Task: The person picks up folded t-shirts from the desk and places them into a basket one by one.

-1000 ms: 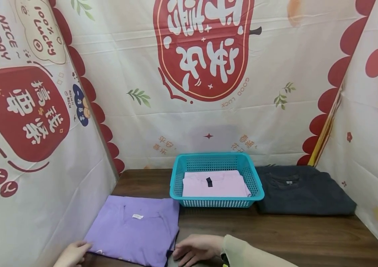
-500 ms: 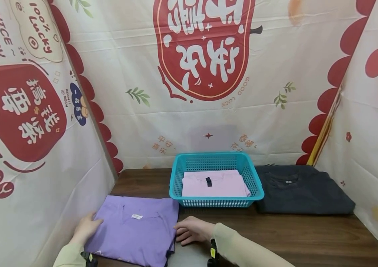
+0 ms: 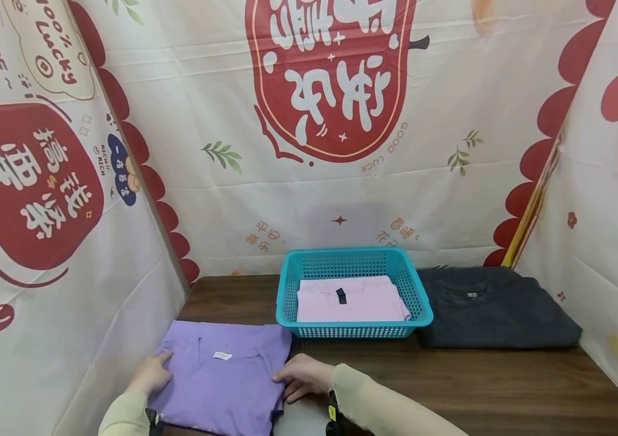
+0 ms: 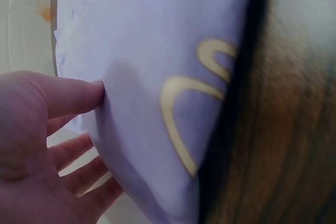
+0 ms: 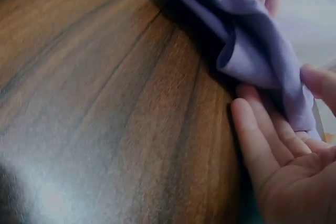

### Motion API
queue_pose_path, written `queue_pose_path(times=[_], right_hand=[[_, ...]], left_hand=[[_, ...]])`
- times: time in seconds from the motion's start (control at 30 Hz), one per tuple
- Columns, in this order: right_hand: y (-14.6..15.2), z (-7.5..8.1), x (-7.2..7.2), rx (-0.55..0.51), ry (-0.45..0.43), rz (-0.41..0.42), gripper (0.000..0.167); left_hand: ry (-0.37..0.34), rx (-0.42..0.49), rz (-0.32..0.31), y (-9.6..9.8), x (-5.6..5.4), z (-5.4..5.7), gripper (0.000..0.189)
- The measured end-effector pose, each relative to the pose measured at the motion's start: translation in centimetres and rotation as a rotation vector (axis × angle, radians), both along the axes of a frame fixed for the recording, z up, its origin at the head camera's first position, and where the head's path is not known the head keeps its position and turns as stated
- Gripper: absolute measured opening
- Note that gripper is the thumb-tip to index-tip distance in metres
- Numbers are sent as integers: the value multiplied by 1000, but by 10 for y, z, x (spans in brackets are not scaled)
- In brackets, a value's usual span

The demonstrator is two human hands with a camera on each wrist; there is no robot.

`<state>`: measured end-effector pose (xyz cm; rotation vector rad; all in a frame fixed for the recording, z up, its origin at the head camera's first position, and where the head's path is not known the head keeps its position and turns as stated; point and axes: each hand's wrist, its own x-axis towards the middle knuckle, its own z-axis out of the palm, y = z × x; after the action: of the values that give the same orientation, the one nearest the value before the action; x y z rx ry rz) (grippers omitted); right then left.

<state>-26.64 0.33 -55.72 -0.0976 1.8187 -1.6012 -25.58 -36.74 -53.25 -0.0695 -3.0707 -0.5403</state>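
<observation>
A folded purple T-shirt [image 3: 222, 381] with a white neck label lies on the left of the table. My left hand [image 3: 151, 372] holds its left edge; in the left wrist view the thumb [image 4: 79, 94] is on top and the other fingers are at the underside. On the opposite edge, my right hand [image 3: 306, 375] has its thumb over the cloth and its fingers tucked beneath, as the right wrist view shows. Loose folds of the purple T-shirt [image 5: 252, 51] hang at that side. Part of a pale yellow print shows near the front edge.
A teal plastic basket [image 3: 347, 332] at the back centre contains a folded pink shirt [image 3: 358, 306]. To its right lies a folded dark grey T-shirt [image 3: 494, 315]. Printed cloth walls surround the dark wooden table [image 3: 451, 387] at the back and sides.
My left hand has moved up along the shirt's left edge and taken hold there. My right hand has shifted up and left onto the right edge. Basket and grey T-shirt stay put.
</observation>
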Motion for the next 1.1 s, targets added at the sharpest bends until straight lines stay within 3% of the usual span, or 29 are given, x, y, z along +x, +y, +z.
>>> queue_pose_path(times=[0.17, 0.57, 1.1], right_hand=[[-2, -6, 2, 3, 59, -14, 20], [4, -11, 14, -15, 57, 47, 29], [35, -9, 31, -32, 48, 103, 30]], left_hand=[[15, -6, 6, -3, 7, -6, 52], [-1, 1, 37, -4, 33, -11, 51], [39, -1, 37, 20, 59, -7, 49]])
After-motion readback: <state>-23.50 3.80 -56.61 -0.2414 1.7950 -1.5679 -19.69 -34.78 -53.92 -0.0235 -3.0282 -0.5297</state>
